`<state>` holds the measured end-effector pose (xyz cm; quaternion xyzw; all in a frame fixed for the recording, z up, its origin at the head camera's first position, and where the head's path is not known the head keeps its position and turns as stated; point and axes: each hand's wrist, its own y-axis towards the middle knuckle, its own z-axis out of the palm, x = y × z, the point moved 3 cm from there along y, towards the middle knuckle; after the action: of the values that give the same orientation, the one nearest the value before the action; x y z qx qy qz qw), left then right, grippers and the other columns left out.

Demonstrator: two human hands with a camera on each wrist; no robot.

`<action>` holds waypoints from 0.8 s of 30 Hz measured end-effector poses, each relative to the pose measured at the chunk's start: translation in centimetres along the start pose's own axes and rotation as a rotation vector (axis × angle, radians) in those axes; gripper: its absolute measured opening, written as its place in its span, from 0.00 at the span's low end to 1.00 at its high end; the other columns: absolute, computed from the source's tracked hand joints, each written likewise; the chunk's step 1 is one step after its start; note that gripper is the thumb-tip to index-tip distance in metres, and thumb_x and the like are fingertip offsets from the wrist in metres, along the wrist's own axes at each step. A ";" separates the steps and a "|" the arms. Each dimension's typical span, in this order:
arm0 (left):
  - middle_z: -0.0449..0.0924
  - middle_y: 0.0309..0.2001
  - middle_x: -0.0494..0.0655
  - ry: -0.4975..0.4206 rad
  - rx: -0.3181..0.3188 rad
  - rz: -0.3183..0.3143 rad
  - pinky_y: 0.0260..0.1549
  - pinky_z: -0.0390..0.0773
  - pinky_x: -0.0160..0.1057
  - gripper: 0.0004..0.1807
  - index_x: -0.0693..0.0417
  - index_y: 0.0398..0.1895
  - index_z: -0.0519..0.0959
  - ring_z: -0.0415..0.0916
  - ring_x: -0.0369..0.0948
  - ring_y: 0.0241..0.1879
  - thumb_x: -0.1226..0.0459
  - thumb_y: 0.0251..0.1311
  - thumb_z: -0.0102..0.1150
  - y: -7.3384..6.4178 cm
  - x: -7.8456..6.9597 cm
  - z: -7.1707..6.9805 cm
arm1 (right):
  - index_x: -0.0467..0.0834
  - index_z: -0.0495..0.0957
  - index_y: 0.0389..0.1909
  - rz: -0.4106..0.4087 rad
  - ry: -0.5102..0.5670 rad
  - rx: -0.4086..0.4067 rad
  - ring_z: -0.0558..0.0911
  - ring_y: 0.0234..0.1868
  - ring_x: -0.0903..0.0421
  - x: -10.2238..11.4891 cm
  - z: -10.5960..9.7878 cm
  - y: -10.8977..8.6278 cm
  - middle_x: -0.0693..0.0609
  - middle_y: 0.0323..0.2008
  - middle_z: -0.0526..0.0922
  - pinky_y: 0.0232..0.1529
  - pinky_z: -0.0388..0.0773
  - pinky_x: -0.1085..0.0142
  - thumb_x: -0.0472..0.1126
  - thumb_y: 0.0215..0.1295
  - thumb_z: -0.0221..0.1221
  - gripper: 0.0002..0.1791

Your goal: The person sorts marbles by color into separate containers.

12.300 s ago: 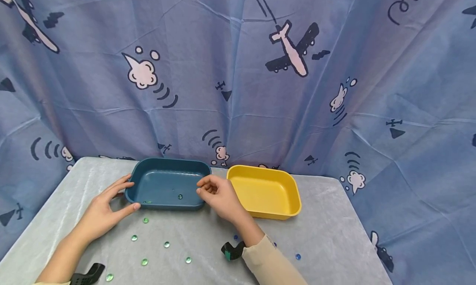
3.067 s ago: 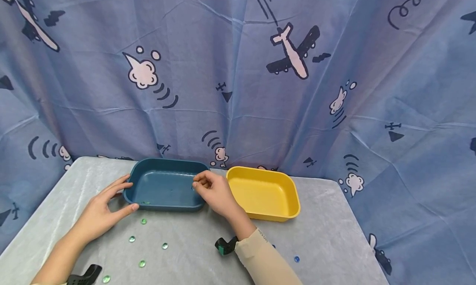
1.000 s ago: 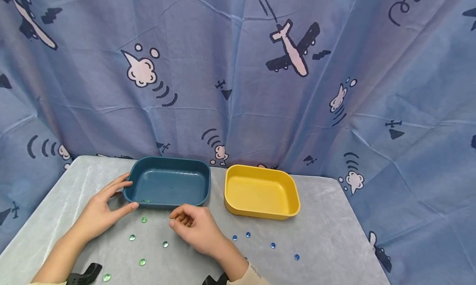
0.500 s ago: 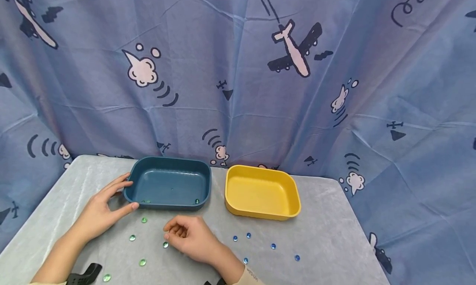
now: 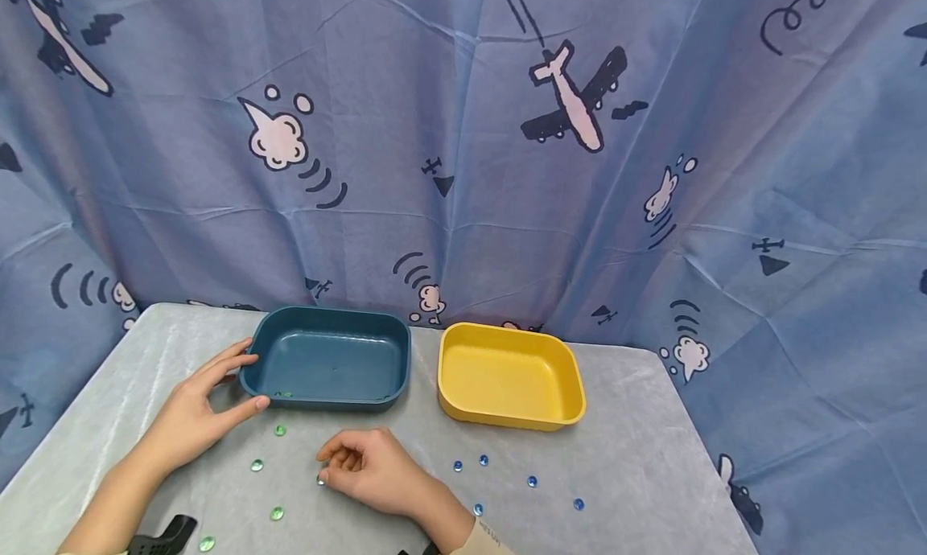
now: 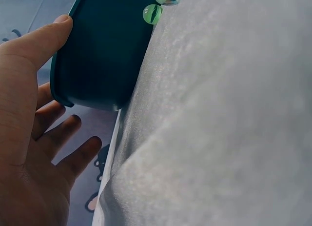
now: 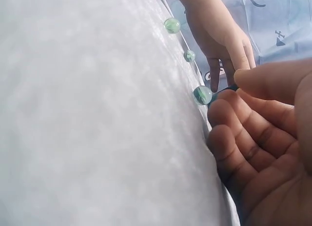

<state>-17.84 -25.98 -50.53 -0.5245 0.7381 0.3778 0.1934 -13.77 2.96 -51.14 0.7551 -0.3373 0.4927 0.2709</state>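
Note:
The left hand (image 5: 191,414) rests on the left end of a dark blue tray (image 5: 329,366), thumb at the front edge and fingers spread along the side. In the left wrist view the thumb (image 6: 51,35) lies at the tray's rim, the other fingers loose beside it. The right hand (image 5: 376,470) is low over the table in front of this tray, fingers loosely bent. A green glass marble (image 5: 321,481) lies right at its thumb and fingertips; in the right wrist view this marble (image 7: 202,95) sits just beyond the fingertips. Green marbles (image 5: 287,394) show inside the tray's front side.
Other green marbles (image 5: 277,513) lie scattered on the grey cloth-covered table (image 5: 623,442), front left. Several blue marbles (image 5: 532,481) lie to the right. A yellow tray (image 5: 510,374) stands right of the blue one. A patterned blue curtain (image 5: 463,177) hangs behind.
The right hand has moved from over the blue tray's right end down to the green marble on the table. A green marble has dropped into the tray. The left hand has stayed put.

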 end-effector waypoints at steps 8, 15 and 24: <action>0.68 0.81 0.52 -0.003 0.004 -0.003 0.57 0.64 0.11 0.37 0.54 0.72 0.79 0.59 0.12 0.67 0.54 0.63 0.82 -0.1 -0.2 0.0 | 0.41 0.89 0.46 0.004 -0.041 0.036 0.78 0.29 0.74 -0.7 0.1 0.1 0.64 0.30 0.84 0.32 0.82 0.78 0.37 0.71 0.72 0.07; 0.68 0.81 0.49 -0.013 0.001 -0.018 0.57 0.65 0.12 0.36 0.53 0.72 0.80 0.61 0.15 0.68 0.55 0.62 0.83 0.1 -0.4 -0.1 | 0.43 0.89 0.46 0.025 -0.120 0.062 0.77 0.27 0.76 -0.7 0.5 0.3 0.68 0.28 0.81 0.31 0.82 0.78 0.36 0.70 0.73 0.07; 0.67 0.82 0.50 0.006 0.007 -0.009 0.57 0.66 0.12 0.37 0.55 0.72 0.79 0.60 0.12 0.66 0.53 0.64 0.82 0.0 0.0 0.1 | 0.47 0.90 0.47 -0.010 -0.381 0.073 0.73 0.26 0.79 -0.2 0.8 0.7 0.69 0.26 0.78 0.30 0.77 0.83 0.39 0.70 0.74 0.08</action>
<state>-17.80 -25.88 -50.57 -0.5283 0.7376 0.3727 0.1949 -13.91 1.97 -51.54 0.8457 -0.3607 0.3514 0.1770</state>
